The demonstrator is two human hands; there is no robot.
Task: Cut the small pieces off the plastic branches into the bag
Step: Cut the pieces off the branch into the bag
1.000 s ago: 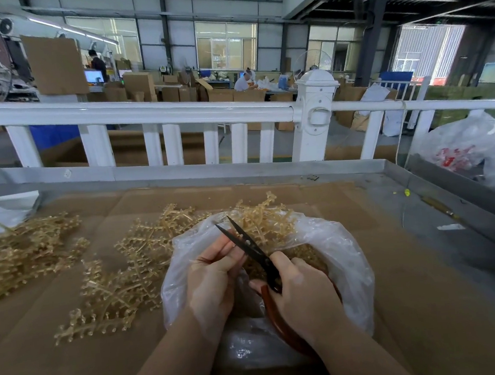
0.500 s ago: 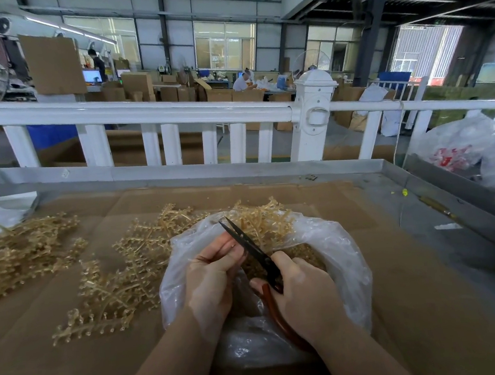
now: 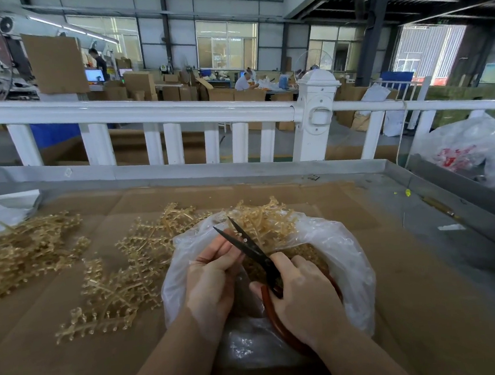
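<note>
Cardboard-lined tabletop [image 3: 398, 263]: bag [image 3: 346, 256] part-filled; many branches [image 3: 113, 279] uncut. Left hand [image 3: 212, 278] grip pinches a branch; right hand [image 3: 305, 299] grip wraps scissors [image 3: 245, 245], blades spread.

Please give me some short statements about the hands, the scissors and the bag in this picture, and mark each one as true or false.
1. The right hand holds the scissors by their red-brown handles. True.
2. The scissor blades are closed tight together. False: the two dark blades are spread apart at the tips.
3. The hands work above the clear plastic bag. True.
4. The left hand lies flat on the cardboard. False: its fingers are curled, pinching a thin plastic piece beside the blades over the bag.
5. Plastic branches lie on the cardboard to the left of the bag. True.
6. The bag holds nothing. False: a mass of small golden pieces shows inside it.
</note>
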